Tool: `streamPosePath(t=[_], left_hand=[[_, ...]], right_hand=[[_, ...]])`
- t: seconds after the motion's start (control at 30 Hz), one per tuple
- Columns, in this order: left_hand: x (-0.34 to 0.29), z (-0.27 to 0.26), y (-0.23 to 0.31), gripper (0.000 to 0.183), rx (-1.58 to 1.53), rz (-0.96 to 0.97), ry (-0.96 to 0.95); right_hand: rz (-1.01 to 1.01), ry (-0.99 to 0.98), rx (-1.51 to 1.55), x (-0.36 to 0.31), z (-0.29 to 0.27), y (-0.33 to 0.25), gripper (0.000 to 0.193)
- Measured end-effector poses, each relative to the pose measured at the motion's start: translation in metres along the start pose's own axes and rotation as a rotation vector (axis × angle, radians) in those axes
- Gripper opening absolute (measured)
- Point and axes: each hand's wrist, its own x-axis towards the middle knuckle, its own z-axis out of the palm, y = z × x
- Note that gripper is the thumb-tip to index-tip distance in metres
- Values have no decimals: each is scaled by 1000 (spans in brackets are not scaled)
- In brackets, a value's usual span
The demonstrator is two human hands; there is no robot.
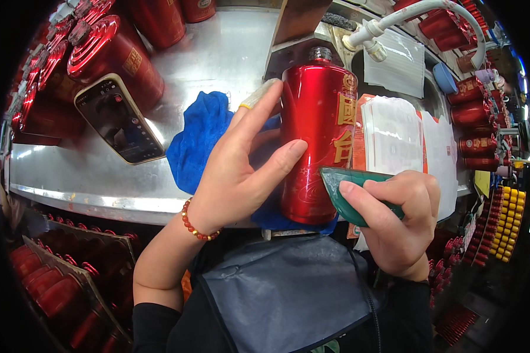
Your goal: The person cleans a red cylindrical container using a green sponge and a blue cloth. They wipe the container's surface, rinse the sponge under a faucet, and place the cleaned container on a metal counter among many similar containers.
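A glossy red bottle [311,126] with gold lettering and a dark neck leans or lies before me over the metal worktop. My left hand [235,159] steadies its left side, thumb on the front and fingers stretched along the edge. One fingertip wears a pale finger cot [259,94] with a yellow rim. In my right hand [397,215] is a flat green scraper [359,188], pinched between thumb and fingers. Its pointed end meets the bottle's lower right side. A blue cloth [197,141] lies to the left of the bottle, and some blue cloth shows beneath its base.
A phone [121,120] leans against red bottles [115,59] at the left of the metal worktop [218,47]. Stacked white sheets [394,138] lie right of the bottle. A white curved pipe [418,12] arches at the back. Racks of red bottles [50,282] stand lower left.
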Motion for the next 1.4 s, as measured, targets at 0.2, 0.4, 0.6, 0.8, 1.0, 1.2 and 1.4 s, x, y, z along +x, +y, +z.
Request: streamPosePath(t=[0.2, 0.4, 0.6, 0.8, 1.0, 1.2, 1.4], left_hand=[[-11, 1, 1, 70, 66, 63, 2], [-17, 2, 6, 76, 151, 24, -28], [-14, 17, -1, 88, -61, -75, -47], [-12, 19, 3, 95, -131, -130, -58], [-11, 19, 6, 99, -196, -171, -44], [-5, 11, 8, 90, -280, -186, 16], [1, 6, 6, 82, -176, -108, 47]], right_hand=[[-17, -29, 7, 1, -3, 1, 43], [89, -28, -21, 0, -11, 0, 47], [220, 41, 36, -8, -16, 0, 50], [249, 46, 78, -12, -13, 3, 52], [246, 69, 97, -13, -10, 5, 52], [303, 112, 198, -12, -11, 9, 47], [522, -74, 535, 25, -38, 37, 34]])
